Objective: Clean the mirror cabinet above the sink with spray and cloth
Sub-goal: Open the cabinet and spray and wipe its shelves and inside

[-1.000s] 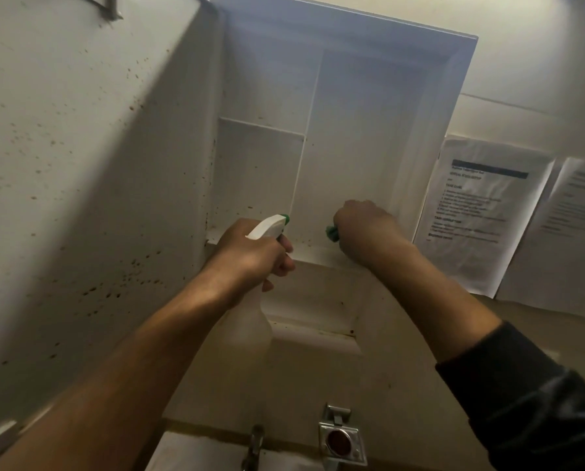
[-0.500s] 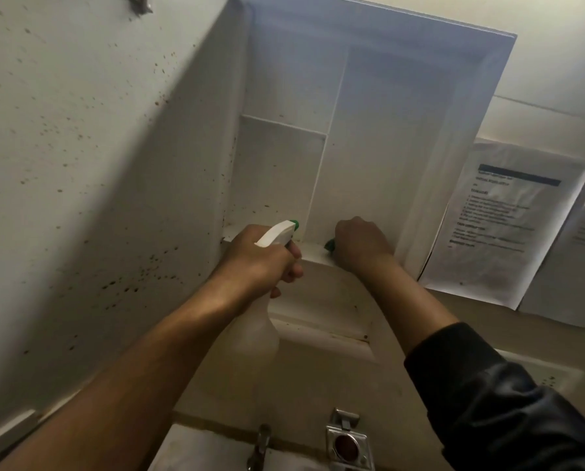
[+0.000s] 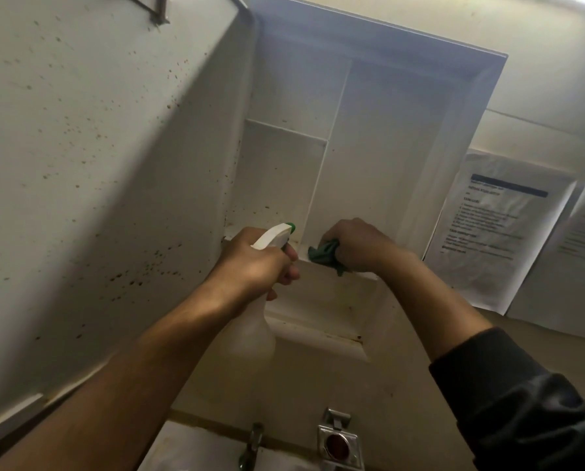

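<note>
The white cabinet (image 3: 386, 137) stands open above the sink, its inside split by a vertical divider and a small shelf. Its door (image 3: 97, 164) swings out to the left, speckled with brown spots. My left hand (image 3: 250, 263) grips a translucent spray bottle (image 3: 253, 334) with a white trigger head and green nozzle, pointed at the lower left compartment. My right hand (image 3: 359, 246) holds a bunched green cloth (image 3: 325, 254) pressed on the front edge of the bottom shelf, right of the divider.
Two printed paper sheets (image 3: 495, 232) hang on the wall right of the cabinet. Below are a sink (image 3: 196, 450) with a tap (image 3: 252, 443) and a metal square fitting (image 3: 338, 443). A recessed ledge (image 3: 318, 334) sits under the cabinet.
My right hand slid left and toward the shelf's front edge, so more green cloth shows. The view shifted, moving the cabinet rightward in frame. The bottle stays held.
</note>
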{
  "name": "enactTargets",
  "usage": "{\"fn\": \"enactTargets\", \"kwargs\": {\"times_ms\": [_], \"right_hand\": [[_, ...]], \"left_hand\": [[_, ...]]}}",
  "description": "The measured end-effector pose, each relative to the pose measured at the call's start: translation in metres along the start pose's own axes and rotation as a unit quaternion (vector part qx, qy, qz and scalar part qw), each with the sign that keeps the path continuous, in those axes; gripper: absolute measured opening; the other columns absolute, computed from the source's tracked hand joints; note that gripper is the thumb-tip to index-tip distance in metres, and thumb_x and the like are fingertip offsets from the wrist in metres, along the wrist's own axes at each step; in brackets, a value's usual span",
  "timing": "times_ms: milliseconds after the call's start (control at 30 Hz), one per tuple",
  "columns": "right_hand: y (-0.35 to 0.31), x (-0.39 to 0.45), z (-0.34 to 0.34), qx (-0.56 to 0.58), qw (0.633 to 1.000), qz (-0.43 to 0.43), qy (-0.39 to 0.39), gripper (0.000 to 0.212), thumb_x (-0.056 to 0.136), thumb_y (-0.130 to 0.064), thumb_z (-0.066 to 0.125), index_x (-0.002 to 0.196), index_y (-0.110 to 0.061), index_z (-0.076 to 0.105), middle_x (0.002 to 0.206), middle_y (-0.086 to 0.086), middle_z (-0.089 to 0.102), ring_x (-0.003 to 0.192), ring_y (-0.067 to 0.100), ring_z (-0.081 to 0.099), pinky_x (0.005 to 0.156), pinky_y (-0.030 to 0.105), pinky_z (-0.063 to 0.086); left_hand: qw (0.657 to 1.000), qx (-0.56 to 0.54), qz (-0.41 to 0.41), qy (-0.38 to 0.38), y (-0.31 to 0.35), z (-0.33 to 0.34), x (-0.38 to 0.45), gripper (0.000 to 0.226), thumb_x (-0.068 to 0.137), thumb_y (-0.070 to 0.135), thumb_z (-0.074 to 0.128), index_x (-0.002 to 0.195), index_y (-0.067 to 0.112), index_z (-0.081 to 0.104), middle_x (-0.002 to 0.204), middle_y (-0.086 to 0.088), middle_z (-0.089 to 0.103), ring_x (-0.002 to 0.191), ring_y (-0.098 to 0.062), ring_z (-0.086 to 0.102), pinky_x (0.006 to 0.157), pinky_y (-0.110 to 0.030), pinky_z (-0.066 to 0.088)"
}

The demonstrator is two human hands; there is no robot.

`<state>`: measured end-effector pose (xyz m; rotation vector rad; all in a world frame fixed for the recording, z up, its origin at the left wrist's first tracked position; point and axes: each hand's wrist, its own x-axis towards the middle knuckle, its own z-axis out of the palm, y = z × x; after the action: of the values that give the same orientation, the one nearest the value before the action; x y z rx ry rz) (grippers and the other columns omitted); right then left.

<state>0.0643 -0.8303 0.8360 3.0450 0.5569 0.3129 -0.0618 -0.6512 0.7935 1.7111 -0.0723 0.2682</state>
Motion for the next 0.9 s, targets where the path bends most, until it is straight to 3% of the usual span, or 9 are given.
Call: {"fn": "enactTargets", "kwargs": {"times_ms": [100, 167, 233, 333, 500, 667, 767, 900], "right_hand": [[0.002, -0.006, -0.018, -0.023, 0.994, 0.082, 0.074, 0.031, 0.088, -0.006, 0.058, 0.116, -0.017, 0.067, 0.104, 0.006, 0.064, 0.081, 0.021, 0.059, 0.065, 0.026, 0.046], [0.005, -0.006, -0.022, -0.054, 0.977, 0.132, 0.16, 0.026, 0.09, -0.007, 0.056, 0.113, -0.011, 0.065, 0.107, 0.011, 0.065, 0.086, 0.027, 0.062, 0.07, 0.029, 0.048], [0.005, -0.001, -0.015, -0.048, 0.971, 0.147, 0.183, 0.025, 0.091, -0.009, 0.052, 0.112, -0.008, 0.066, 0.11, 0.014, 0.065, 0.093, 0.031, 0.064, 0.073, 0.03, 0.048], [-0.005, 0.008, 0.012, 0.015, 0.981, 0.122, 0.153, 0.029, 0.092, -0.009, 0.051, 0.117, -0.009, 0.066, 0.115, 0.013, 0.065, 0.099, 0.03, 0.064, 0.083, 0.031, 0.05], [-0.033, 0.025, 0.045, 0.033, 0.986, 0.049, 0.155, 0.021, 0.088, -0.012, 0.058, 0.104, -0.013, 0.073, 0.102, 0.011, 0.07, 0.088, 0.027, 0.065, 0.069, 0.027, 0.046], [-0.009, 0.017, 0.034, 0.063, 0.994, 0.026, 0.087, 0.049, 0.085, 0.002, 0.051, 0.123, -0.023, 0.068, 0.125, 0.006, 0.064, 0.109, 0.027, 0.059, 0.08, 0.022, 0.039], [-0.003, 0.011, 0.022, 0.049, 0.998, 0.004, 0.042, 0.055, 0.084, 0.007, 0.047, 0.125, -0.024, 0.067, 0.13, 0.007, 0.061, 0.11, 0.026, 0.058, 0.081, 0.022, 0.04], [0.003, 0.005, -0.012, -0.045, 0.997, 0.06, 0.013, 0.031, 0.091, -0.006, 0.057, 0.118, -0.017, 0.069, 0.115, 0.009, 0.066, 0.089, 0.023, 0.058, 0.077, 0.027, 0.044]], "left_hand": [[1.0, -0.005, 0.001, 0.006, 0.0, -0.004, -0.002, 0.019, 0.083, 0.0, 0.054, 0.086, 0.01, 0.069, 0.076, -0.007, 0.075, 0.074, -0.018, 0.069, 0.061, -0.03, 0.049], [1.0, -0.008, 0.001, 0.01, 0.0, -0.007, -0.003, 0.018, 0.082, 0.0, 0.054, 0.087, 0.009, 0.069, 0.074, -0.006, 0.075, 0.072, -0.017, 0.068, 0.06, -0.029, 0.049], [1.0, -0.008, 0.004, 0.013, 0.0, -0.01, -0.003, 0.018, 0.082, 0.0, 0.054, 0.088, 0.008, 0.069, 0.075, -0.006, 0.075, 0.071, -0.016, 0.068, 0.059, -0.029, 0.049], [1.0, -0.006, 0.006, 0.019, -0.001, -0.013, -0.003, 0.017, 0.085, 0.002, 0.054, 0.088, 0.009, 0.069, 0.075, -0.006, 0.075, 0.07, -0.015, 0.068, 0.058, -0.028, 0.048], [1.0, -0.001, 0.001, 0.026, -0.007, -0.02, -0.004, 0.018, 0.084, 0.0, 0.056, 0.09, 0.01, 0.069, 0.076, -0.006, 0.075, 0.076, -0.018, 0.068, 0.06, -0.031, 0.048], [0.999, 0.007, -0.006, 0.031, -0.01, -0.025, 0.0, 0.017, 0.085, 0.001, 0.056, 0.091, 0.01, 0.069, 0.077, -0.005, 0.075, 0.077, -0.018, 0.069, 0.059, -0.029, 0.048], [1.0, 0.007, -0.007, 0.027, -0.009, -0.023, 0.004, 0.017, 0.084, 0.001, 0.056, 0.09, 0.009, 0.07, 0.077, -0.006, 0.075, 0.076, -0.017, 0.07, 0.059, -0.029, 0.049], [1.0, 0.001, -0.002, 0.021, -0.007, -0.021, 0.008, 0.017, 0.083, 0.001, 0.055, 0.089, 0.007, 0.07, 0.075, -0.007, 0.076, 0.072, -0.017, 0.069, 0.058, -0.028, 0.049]]}}
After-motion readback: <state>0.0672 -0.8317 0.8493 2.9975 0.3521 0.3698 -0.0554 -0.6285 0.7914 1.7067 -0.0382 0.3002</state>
